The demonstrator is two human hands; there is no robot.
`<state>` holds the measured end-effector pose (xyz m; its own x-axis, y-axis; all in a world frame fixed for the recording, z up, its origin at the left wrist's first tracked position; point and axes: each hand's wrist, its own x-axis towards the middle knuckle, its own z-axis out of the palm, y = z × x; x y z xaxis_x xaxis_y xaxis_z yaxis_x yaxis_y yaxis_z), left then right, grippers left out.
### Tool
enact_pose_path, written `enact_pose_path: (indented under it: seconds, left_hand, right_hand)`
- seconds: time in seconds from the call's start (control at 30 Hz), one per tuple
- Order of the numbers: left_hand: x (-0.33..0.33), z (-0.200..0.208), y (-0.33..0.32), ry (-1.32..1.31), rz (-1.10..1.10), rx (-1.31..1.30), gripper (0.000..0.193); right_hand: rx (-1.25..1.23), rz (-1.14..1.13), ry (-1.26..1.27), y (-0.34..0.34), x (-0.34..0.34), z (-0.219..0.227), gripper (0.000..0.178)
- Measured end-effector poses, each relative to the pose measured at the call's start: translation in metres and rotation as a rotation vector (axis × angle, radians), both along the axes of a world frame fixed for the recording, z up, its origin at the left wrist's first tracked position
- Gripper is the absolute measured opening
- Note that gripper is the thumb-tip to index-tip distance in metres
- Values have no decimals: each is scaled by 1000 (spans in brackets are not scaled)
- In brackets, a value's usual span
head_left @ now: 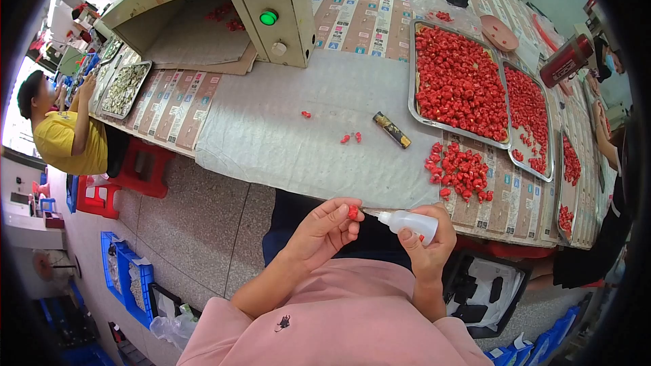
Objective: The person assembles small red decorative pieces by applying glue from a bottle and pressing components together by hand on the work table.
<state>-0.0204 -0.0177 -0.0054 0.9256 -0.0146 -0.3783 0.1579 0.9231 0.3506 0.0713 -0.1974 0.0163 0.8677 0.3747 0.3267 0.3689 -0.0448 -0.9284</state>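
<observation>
Between the thumb and fingers of my left hand [324, 232] a small red piece [352, 212] is pinched; its exact kind is too small to make out. My right hand [432, 242] grips a white squeeze bottle [409, 225] lying nearly sideways, its thin nozzle pointing left at the red piece. Whether the tip touches the piece I cannot tell. Both hands are just off the table's near edge. Beyond them lie a few loose red pieces [351, 138] and a black-and-gold cylinder [391, 129] on a whitish sheet [285, 129]. A heap of red pieces [461, 171] lies to the right.
Metal trays of red pieces [461, 81] stand at the right, near a dark red flask [567, 61]. A beige machine [271, 13] with red and green buttons stands at the far left. A person in yellow [68, 132] sits left; another person is at the right edge.
</observation>
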Motion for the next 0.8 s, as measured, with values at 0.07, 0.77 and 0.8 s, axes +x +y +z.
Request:
enact_pose_path:
  seconds: [0.07,0.77,0.8]
  left_hand:
    - [0,-1,0,2,-3,0,26]
    - [0,-7,1,-10,-19,-32,29]
    - [-1,-6,1,-2,-21,-29,29]
  right_hand:
    - [2,-4,0,0,0,0,34]
    - [2,7,21,0,1,-1,34]
    - [5,5,17,0,1,-2,34]
